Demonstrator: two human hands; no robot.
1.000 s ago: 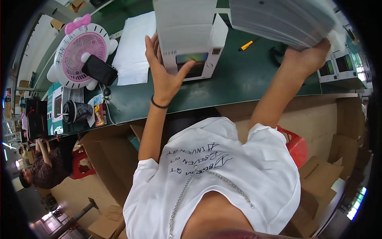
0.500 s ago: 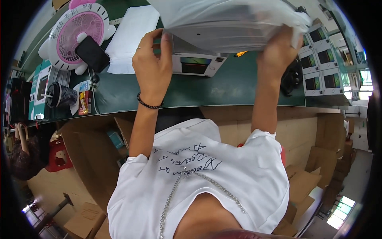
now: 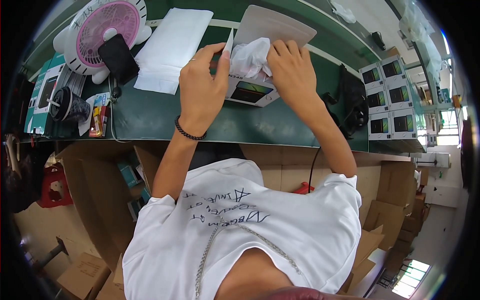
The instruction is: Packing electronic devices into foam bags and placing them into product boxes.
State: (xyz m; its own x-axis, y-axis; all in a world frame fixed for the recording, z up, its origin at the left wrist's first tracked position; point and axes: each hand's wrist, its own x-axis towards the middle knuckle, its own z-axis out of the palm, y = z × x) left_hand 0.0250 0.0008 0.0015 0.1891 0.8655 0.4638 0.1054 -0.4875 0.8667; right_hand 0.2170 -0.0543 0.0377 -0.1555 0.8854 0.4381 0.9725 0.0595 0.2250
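Observation:
A white box (image 3: 234, 93) with a dark picture on its front stands on the green table, its lid (image 3: 280, 24) raised at the back. Inside lies a crumpled translucent plastic bag (image 3: 250, 56), reaching above the box's rim. My left hand (image 3: 204, 82) is closed at the box's left side, thumb and fingers at the upright side flap (image 3: 229, 41). My right hand (image 3: 295, 75) curls over the bag at the box's right side, pressing on it. Its fingertips are partly hidden in the bag and behind the rim.
Left of the box lie white sheets (image 3: 172, 47), a pink and white fan (image 3: 102, 35), a black phone (image 3: 118, 59) and a lidded cup (image 3: 71, 107). To the right are a black bag (image 3: 350, 100) and stacked white boxes (image 3: 390, 100). An open carton (image 3: 95, 185) stands below the table.
The plastic bag has come down from above the table into the box. My right hand has moved left and down with it. The raised lid now shows; my left hand stays at the box's side.

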